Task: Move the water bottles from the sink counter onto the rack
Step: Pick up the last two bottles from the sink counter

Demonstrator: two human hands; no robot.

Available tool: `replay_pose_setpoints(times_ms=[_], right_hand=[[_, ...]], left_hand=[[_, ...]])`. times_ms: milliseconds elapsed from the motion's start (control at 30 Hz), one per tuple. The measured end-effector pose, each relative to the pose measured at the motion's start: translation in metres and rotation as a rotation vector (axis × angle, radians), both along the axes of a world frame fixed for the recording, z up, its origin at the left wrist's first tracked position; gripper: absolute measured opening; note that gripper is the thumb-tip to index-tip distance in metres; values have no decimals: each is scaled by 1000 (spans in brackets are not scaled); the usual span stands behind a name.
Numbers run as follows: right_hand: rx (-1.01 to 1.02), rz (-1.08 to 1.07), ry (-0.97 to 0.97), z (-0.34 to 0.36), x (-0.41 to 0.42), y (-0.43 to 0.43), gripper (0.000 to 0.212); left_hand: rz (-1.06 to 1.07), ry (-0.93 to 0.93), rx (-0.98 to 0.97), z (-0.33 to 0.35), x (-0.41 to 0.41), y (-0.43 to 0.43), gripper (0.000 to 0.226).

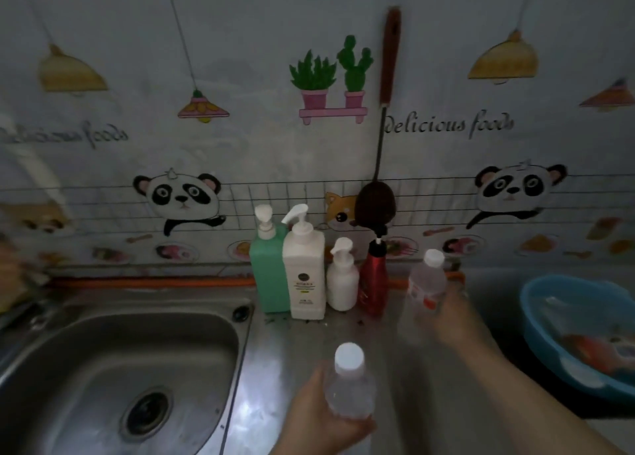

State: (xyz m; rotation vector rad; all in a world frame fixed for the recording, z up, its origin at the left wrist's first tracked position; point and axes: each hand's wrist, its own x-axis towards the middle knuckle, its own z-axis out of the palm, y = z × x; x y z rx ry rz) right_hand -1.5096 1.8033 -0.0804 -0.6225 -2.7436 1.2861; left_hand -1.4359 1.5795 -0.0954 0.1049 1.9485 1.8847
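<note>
Two clear water bottles with white caps are in view over the steel sink counter (pixel 275 368). My left hand (pixel 319 416) is shut on the near water bottle (pixel 348 386), held upright above the counter's front part. My right hand (pixel 453 313) grips the far water bottle (pixel 426 282), which has a red and white label and stands near the wall, right of the red bottle. No rack shows in this view.
A steel sink basin (pixel 120 368) fills the lower left. Against the wall stand a green pump bottle (pixel 269 272), a white pump bottle (pixel 305 272), a small white pump bottle (pixel 342 282) and a red bottle (pixel 372 282). A blue basin (pixel 536 303) sits right. A brush (pixel 376 200) hangs above.
</note>
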Motion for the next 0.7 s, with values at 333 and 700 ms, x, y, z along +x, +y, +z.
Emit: replay_pose_setpoints(times_ms=[333,700], right_hand=[[-245,-218,244,-28,-31,-12,66],[-273,-18,364,1,-14,-57,48]], left_hand=[[375,226,-228,17,-19,-16,60],[522,251,-203,56,0,-57,63]])
